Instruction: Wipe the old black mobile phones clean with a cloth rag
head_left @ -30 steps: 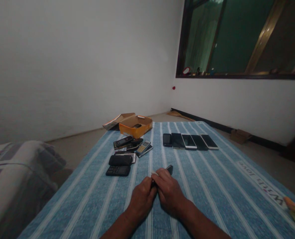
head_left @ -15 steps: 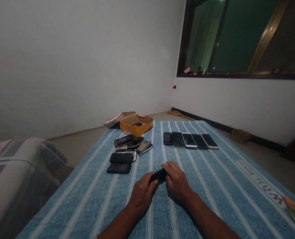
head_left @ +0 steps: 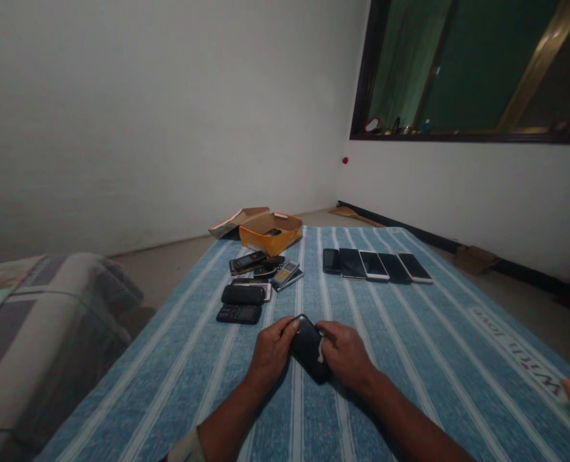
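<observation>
Between my hands, over the striped cloth [head_left: 236,398], is a dark phone [head_left: 308,350], tilted with one broad face toward me. My left hand [head_left: 271,351] grips its upper left edge, thumb on top. My right hand [head_left: 346,354] holds its right edge, and a small white strip [head_left: 321,348] shows by those fingers. To the left lie several older phones, among them a black keypad phone [head_left: 239,313], a black rounded one [head_left: 243,294] and a silver one [head_left: 285,273]. Several touchscreen phones, one of them white-framed [head_left: 374,265], form a row at the right.
An open orange box [head_left: 271,241] with a phone inside stands at the far left of the cloth, its lid flap folded back. A draped piece of furniture [head_left: 49,321] is on the left. Beyond the far right edge, a cardboard box [head_left: 476,259] sits on the floor.
The held phone has turned so that its broad face shows, where it was mostly covered by my fingers. My hands have moved slightly apart around it. The view has shifted a little.
</observation>
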`<state>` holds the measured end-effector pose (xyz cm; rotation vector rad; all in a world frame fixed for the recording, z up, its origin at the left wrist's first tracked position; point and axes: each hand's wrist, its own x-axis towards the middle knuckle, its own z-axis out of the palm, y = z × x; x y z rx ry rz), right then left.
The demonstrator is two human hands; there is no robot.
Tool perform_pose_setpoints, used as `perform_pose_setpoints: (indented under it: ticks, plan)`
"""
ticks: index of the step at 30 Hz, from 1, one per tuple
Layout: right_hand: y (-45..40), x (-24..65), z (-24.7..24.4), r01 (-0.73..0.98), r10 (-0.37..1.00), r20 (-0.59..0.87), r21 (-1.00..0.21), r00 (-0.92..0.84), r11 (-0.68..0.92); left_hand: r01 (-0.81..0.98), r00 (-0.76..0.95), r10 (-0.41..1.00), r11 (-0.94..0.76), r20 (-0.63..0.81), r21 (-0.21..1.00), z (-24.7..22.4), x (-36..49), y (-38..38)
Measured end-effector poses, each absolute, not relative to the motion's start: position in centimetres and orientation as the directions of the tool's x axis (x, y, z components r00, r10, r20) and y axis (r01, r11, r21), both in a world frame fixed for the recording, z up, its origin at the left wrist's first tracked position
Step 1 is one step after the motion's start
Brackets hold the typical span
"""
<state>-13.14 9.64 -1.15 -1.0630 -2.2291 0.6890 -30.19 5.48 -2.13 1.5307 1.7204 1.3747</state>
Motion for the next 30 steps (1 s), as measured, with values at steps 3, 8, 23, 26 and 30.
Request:
perform_pose_setpoints:
  ticks: [3, 8, 23, 26, 30]
  plan:
    - [8.8, -13.5, -0.5, 0.608, 0.815, 0.179, -0.582, -0.552, 0.540, 0.572, -0.231, 0.930, -0.108, 0.286, 0.813, -2.2, -30.6, 5.6]
    - [8.3, -13.7, -1.0, 0.662, 0.796, 0.169, -0.471, -0.581, 0.583, 0.762, -0.135, 0.936, -0.112, 0.326, 0.638, -2.5, -30.7, 6.1]
    - [11.1, -14.1, -4.8, 0.407, 0.667, 0.601, -0.528, -0.442, 0.745, 0.779, -0.117, 0.939, -0.115, 0.324, 0.616, -3.3, -29.8, 6.0]
    - [10.8, -14.4, -4.9, 0.469, 0.633, 0.580, -0.429, -0.513, 0.772, 0.759, -0.129, 0.954, -0.081, 0.271, 0.646, -3.2, -29.6, 6.0]
    - [10.1, -14.7, -4.4, 0.535, 0.611, 0.498, -0.305, -0.615, 0.788, 0.729, -0.139, 0.966, -0.051, 0.220, 0.683, -3.1, -29.6, 5.8]
